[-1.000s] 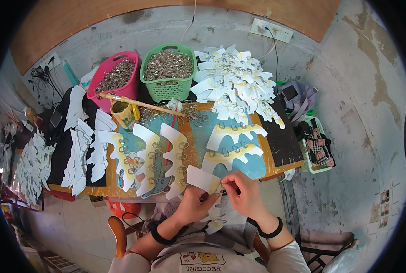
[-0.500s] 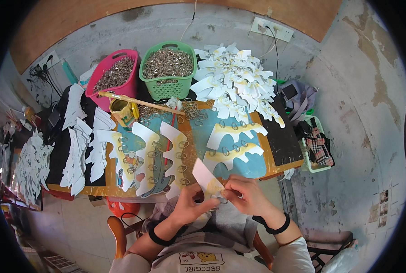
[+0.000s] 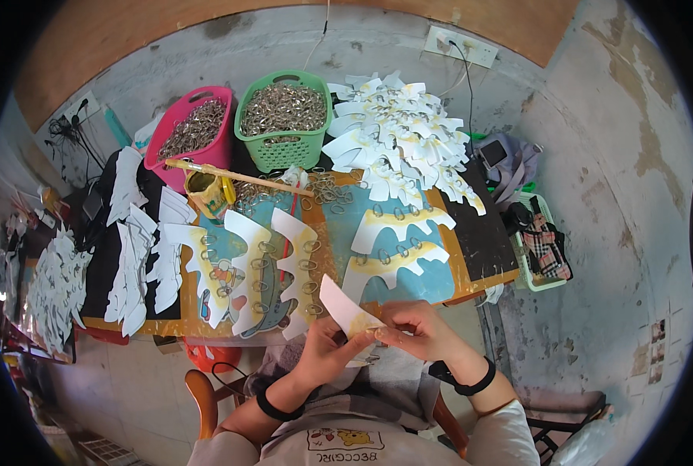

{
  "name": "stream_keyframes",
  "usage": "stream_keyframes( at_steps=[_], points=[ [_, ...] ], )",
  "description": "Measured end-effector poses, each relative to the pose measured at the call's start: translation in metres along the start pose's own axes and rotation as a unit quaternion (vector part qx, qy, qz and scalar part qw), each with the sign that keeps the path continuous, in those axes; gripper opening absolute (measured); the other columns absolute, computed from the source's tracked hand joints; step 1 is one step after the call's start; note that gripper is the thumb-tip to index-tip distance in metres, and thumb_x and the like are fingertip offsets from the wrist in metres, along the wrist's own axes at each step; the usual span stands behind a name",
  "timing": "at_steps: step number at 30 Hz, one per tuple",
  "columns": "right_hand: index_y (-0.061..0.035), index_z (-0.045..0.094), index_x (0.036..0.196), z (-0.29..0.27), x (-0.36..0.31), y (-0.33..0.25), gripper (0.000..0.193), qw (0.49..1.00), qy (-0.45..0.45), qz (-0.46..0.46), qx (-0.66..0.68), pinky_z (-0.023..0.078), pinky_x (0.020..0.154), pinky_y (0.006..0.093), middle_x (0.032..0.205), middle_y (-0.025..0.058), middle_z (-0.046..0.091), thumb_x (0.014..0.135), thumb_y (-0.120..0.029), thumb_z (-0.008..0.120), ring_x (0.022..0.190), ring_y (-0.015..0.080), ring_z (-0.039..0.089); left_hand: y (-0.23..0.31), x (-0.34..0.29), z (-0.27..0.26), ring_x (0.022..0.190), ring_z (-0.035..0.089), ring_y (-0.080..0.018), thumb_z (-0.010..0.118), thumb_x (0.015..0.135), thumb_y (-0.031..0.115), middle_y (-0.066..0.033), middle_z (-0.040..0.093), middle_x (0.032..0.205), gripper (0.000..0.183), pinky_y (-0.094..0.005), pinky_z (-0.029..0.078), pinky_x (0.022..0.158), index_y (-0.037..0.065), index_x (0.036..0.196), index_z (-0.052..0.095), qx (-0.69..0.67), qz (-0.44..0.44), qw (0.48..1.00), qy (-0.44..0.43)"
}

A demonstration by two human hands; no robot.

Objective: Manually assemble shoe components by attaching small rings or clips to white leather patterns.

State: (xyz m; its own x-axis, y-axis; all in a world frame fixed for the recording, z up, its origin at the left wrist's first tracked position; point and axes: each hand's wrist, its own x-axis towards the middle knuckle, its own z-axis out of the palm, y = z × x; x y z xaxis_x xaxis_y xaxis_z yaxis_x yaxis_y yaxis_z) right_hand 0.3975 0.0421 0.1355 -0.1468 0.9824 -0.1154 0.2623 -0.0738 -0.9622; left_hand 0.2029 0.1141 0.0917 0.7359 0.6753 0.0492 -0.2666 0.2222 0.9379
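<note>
Fingers (image 3: 352, 348) on white piece (image 3: 342, 304), near table edge (image 3: 478, 288)

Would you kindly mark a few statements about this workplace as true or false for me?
1. The left hand and right hand both hold one white cut-out. True.
2. The green basket and pink basket contain oval metal pieces. True.
3. The green basket stands left of the pink basket. False: it stands to the right.
4. The wooden-handled brush stands upright. False: it lies slantwise.
5. Nothing is plugged into the upper-right wall socket. False: a black plug is in it.
</note>
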Motion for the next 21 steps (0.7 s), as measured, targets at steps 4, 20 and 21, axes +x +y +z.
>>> stream_keyframes(
  at_steps=[4, 20, 21],
  points=[
    [0.0021, 0.062, 0.073, 0.004, 0.0, -0.005, 0.026, 0.992, -0.005, -0.056, 0.111, 0.037, 0.063, 0.0262, 0.083, 0.0044, 0.054, 0.094, -0.012, 0.065, 0.073, 0.0124, 0.048, -0.007, -0.003, -0.005, 0.083, 0.056, -0.0045, 0.067, 0.095, 0.01, 0.0001, 0.067, 0.095, 0.017, -0.0226, 0.045, 0.071, -0.001, 0.108, 0.068, -0.112, 0.026, 0.992, -0.051],
    [-0.0006, 0.061, 0.078, 0.017, -0.012, 0.031, 0.031, 0.931, 0.076, -0.053, 0.354, 0.041, 0.06, 0.0234, 0.085, 0.0039, 0.057, 0.098, -0.024, 0.062, 0.064, 0.0112, 0.051, 0.002, -0.007, 0.005, 0.077, 0.066, -0.0149, 0.064, 0.096, 0.014, -0.0091, 0.07, 0.09, 0.018, -0.027, 0.051, 0.067, -0.002, 0.101, 0.066, -0.176, -0.08, 0.98, 0.039],
    [-0.0013, 0.061, 0.08, 0.009, -0.016, 0.037, 0.032, 0.91, 0.119, -0.069, 0.392, 0.039, 0.058, 0.0218, 0.086, 0.0045, 0.057, 0.1, -0.027, 0.06, 0.061, 0.0108, 0.049, 0.005, -0.008, 0.001, 0.077, 0.065, -0.0114, 0.063, 0.097, 0.015, -0.0068, 0.07, 0.092, 0.018, -0.0249, 0.05, 0.066, -0.002, 0.103, 0.067, -0.181, -0.057, 0.98, 0.063]
  ],
)
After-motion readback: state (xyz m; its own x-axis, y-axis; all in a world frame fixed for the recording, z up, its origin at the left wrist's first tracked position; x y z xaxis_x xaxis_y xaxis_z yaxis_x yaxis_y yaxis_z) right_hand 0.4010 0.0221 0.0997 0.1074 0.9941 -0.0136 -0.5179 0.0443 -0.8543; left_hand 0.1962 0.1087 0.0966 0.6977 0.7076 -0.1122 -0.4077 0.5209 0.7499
